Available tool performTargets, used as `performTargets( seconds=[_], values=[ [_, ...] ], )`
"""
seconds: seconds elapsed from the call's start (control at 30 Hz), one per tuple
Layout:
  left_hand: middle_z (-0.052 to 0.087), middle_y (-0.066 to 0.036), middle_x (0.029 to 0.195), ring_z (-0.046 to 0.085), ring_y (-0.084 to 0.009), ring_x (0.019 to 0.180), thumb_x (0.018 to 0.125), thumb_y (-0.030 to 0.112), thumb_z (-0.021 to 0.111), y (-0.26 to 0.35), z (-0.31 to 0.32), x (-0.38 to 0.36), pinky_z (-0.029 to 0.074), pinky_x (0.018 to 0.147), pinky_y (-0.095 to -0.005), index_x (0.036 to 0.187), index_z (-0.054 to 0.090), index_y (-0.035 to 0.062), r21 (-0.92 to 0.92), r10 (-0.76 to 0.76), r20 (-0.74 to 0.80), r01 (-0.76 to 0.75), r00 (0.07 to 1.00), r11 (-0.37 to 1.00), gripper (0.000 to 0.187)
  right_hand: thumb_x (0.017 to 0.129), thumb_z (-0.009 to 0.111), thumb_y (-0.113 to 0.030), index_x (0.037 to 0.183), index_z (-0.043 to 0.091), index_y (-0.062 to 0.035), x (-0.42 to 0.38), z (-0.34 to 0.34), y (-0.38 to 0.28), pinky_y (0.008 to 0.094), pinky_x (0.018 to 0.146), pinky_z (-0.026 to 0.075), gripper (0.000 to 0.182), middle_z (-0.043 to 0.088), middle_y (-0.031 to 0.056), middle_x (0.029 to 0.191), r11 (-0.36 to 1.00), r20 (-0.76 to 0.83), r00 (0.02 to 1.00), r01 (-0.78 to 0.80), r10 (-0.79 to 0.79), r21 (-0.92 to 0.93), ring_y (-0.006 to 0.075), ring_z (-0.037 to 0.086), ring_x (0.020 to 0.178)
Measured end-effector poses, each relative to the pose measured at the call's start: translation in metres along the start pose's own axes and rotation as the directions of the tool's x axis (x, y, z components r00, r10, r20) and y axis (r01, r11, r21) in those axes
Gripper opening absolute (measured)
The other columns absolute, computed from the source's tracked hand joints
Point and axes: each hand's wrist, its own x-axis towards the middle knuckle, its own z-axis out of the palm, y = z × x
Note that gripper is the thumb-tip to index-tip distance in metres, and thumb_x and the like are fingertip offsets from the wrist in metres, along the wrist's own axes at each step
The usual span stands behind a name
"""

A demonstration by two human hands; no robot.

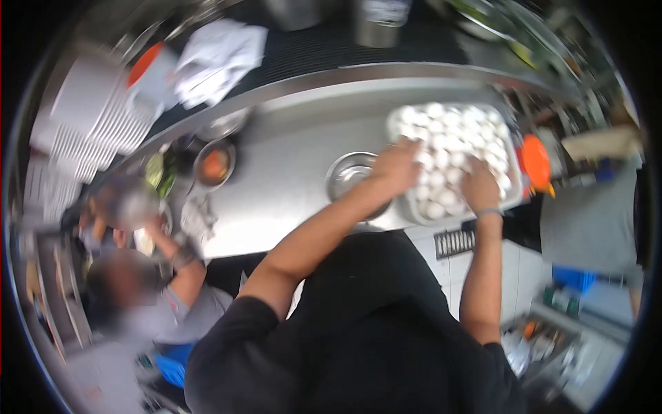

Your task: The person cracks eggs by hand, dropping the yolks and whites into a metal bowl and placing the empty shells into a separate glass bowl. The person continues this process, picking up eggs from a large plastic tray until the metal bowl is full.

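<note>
A pale rectangular tub (412,209) heaped with white, rounded pieces (452,131), like eggs or button mushrooms, stands on the steel counter. My left hand (398,165) reaches over the tub's left side, its fingers at the nearest white pieces. Over the right part of the heap, my right hand (480,185) points its fingers down among the pieces. Blur smears the fingers of both hands, so I cannot make out whether either grips a piece. A round steel bowl (343,181) sits just left of the tub, partly behind my left forearm.
At left, a co-worker's arm (185,272) reaches over the counter (289,148). Near it are a bowl with orange food (214,164) and a crumpled cloth (198,217). Stacked white dishes (89,145) stand far left. An orange object (536,162) is right of the tub; another person (589,221) stands beyond.
</note>
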Motion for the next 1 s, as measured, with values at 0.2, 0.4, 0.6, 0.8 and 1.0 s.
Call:
performTargets(
  seconds=[0.2,0.4,0.6,0.8,1.0],
  values=[
    [0.06,-0.026,0.138,0.069,-0.0446,0.12,0.099,0.028,0.071,0.007,0.013,0.008,0.057,0.103,-0.054,0.14,0.061,-0.0002,0.019,-0.154,0.093,0.153,0.984,0.988,0.051,0.096,0.071,-0.01,0.15,0.06,-0.0097,-0.011,-0.014,0.008,0.0497,0.09,0.059,0.055,0.066,0.0221,0.14,0.975,-0.103,0.976,0.201,-0.191,0.1,0.0429,0.072,0.106],
    [0.061,-0.027,0.135,0.07,-0.0443,0.118,0.096,0.031,0.074,-0.003,0.016,-0.004,0.058,0.104,-0.0516,0.139,0.064,-0.0004,-0.17,-0.157,-0.065,0.144,0.985,0.975,0.054,0.102,0.073,-0.016,0.142,0.061,0.002,-0.013,-0.031,-0.008,0.0335,0.068,0.055,0.046,0.073,0.0152,0.113,0.91,-0.219,0.976,0.102,-0.013,0.402,0.0184,0.066,0.079],
    [0.069,-0.017,0.124,0.071,-0.0313,0.104,0.102,0.023,0.064,-0.074,-0.03,-0.043,0.062,0.094,-0.0481,0.133,0.06,0.0026,-0.982,-0.39,0.163,0.109,0.906,-0.157,0.037,0.106,0.068,-0.017,0.136,0.06,-0.0004,-0.06,-0.066,-0.084,0.0266,0.059,0.05,0.035,0.064,0.0047,0.097,0.328,0.065,0.995,-0.088,0.078,0.941,0.01,0.056,0.066],
    [0.073,-0.012,0.109,0.069,-0.0212,0.09,0.102,0.019,0.072,-0.249,-0.164,-0.071,0.061,0.081,-0.0358,0.119,0.068,0.0049,-0.963,-0.505,-0.244,-0.27,0.828,0.023,0.022,0.109,0.066,-0.015,0.135,0.062,-0.0023,-0.112,-0.066,-0.136,0.0238,0.056,0.048,0.029,0.062,0.001,0.093,0.268,0.254,0.967,-0.239,-0.024,0.934,0.0062,0.054,0.066],
    [0.065,-0.006,0.075,0.058,-0.0138,0.054,0.092,0.022,0.078,-0.364,-0.225,-0.066,0.047,0.045,-0.0292,0.132,0.063,-0.0044,-0.617,-0.764,-0.262,0.506,0.59,0.602,0.05,0.107,0.072,-0.016,0.13,0.063,-0.0025,-0.139,-0.051,-0.147,0.0246,0.055,0.047,0.028,0.06,-0.0008,0.088,0.34,0.28,0.958,-0.286,0.07,0.896,0.0055,0.053,0.064]
  ],
)
